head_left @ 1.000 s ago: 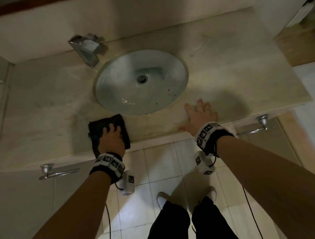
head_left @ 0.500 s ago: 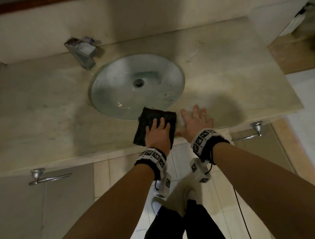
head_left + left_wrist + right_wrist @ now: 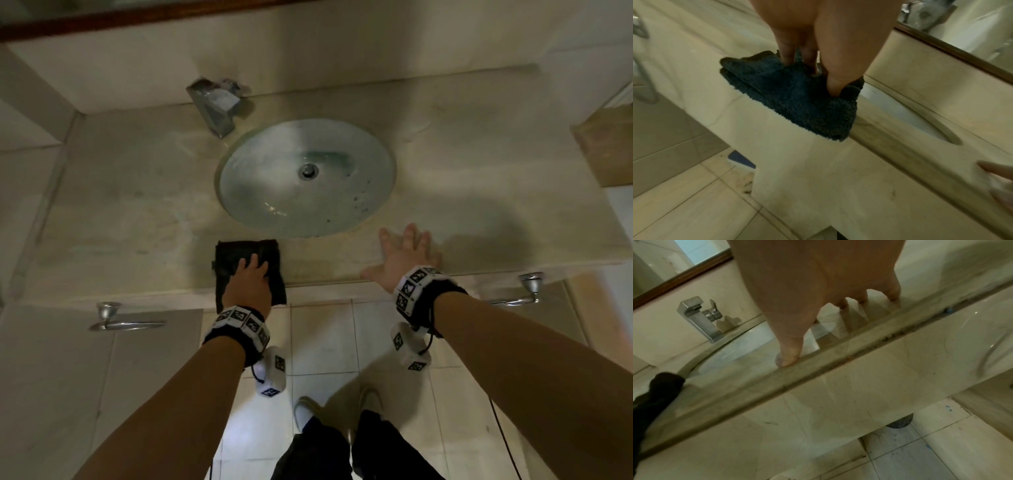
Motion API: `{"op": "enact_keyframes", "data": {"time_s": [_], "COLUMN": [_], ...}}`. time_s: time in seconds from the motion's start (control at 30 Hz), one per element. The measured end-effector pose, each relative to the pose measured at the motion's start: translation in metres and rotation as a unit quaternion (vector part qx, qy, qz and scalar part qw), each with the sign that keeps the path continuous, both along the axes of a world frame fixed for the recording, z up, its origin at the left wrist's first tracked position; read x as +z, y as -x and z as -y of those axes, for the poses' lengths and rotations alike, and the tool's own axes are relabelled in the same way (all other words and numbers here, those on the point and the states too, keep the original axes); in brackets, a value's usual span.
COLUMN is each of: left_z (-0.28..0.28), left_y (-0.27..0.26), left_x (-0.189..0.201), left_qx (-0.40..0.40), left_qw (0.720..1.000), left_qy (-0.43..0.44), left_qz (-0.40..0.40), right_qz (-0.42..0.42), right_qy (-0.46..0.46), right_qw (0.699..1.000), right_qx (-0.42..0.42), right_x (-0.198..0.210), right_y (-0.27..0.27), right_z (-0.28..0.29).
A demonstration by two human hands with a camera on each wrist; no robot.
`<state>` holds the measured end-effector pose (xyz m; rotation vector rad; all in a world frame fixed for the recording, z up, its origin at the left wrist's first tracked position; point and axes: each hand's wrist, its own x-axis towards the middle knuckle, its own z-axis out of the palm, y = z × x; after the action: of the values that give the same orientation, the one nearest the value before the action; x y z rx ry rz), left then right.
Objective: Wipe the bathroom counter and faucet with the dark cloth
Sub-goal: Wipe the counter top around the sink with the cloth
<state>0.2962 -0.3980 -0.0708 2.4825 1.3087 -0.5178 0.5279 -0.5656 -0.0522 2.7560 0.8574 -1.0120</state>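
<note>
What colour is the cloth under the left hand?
Dark teal-blue, nearly black; the cloth shows best in the left wrist view.

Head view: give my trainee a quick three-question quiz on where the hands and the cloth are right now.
1. True or false: the dark cloth lies inside the sink basin.
2. Pick one. The right hand is: A) curled into a fist in the air; B) flat on the counter, fingers spread; C) holding the dark cloth.
3. Fill in: the left hand holds the ___ at the counter's front edge.

Key
1. False: it lies on the counter in front of the basin and hangs over the front edge.
2. B.
3. dark cloth.
</note>
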Motion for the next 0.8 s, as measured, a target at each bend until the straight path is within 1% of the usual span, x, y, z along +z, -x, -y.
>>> {"op": "enact_keyframes", "data": {"time_s": [0.07, 0.13, 0.2, 0.27, 0.37, 0.47, 0.6, 0.7, 0.8], "left_z": [-0.011, -0.023, -0.036, -0.050, -0.074, -0.104, -0.147, -0.179, -0.196], "left_y": [0.015, 0.030, 0.043, 0.057, 0.082, 0.112, 0.148, 0.168, 0.173], "left_x": [0.000, -0.001, -0.002, -0.002, -0.002, -0.005, -0.007, -0.005, -0.002], "left_qx": [0.021, 0.043, 0.068, 0.081, 0.090, 0.101, 0.076, 0.064, 0.062], "left_qw": [1.000, 0.999, 0.997, 0.997, 0.996, 0.995, 0.997, 0.997, 0.998], "left_qy": [-0.001, 0.002, 0.002, 0.000, -0.006, 0.008, 0.024, 0.029, 0.023], "left_qz": [-0.018, -0.027, -0.022, -0.017, -0.004, 0.019, 0.012, 0.005, -0.014], "right_qz": [0.000, 0.011, 0.032, 0.026, 0.007, 0.014, 0.010, 0.026, 0.035], "right_qy": [0.010, -0.008, -0.036, -0.040, -0.020, 0.007, 0.043, 0.059, 0.067], "right_qw": [1.000, 1.000, 0.997, 0.997, 0.999, 0.998, 0.999, 0.998, 0.997], "right_qx": [0.003, 0.028, 0.061, 0.064, 0.049, 0.066, 0.020, -0.008, -0.010], "right_x": [0.004, 0.009, 0.012, 0.013, 0.011, 0.007, 0.001, -0.001, -0.006], "right_y": [0.000, 0.005, 0.017, 0.034, 0.064, 0.094, 0.127, 0.132, 0.130], "right_z": [-0.007, -0.017, -0.031, -0.051, -0.086, -0.121, -0.155, -0.165, -0.168]}}
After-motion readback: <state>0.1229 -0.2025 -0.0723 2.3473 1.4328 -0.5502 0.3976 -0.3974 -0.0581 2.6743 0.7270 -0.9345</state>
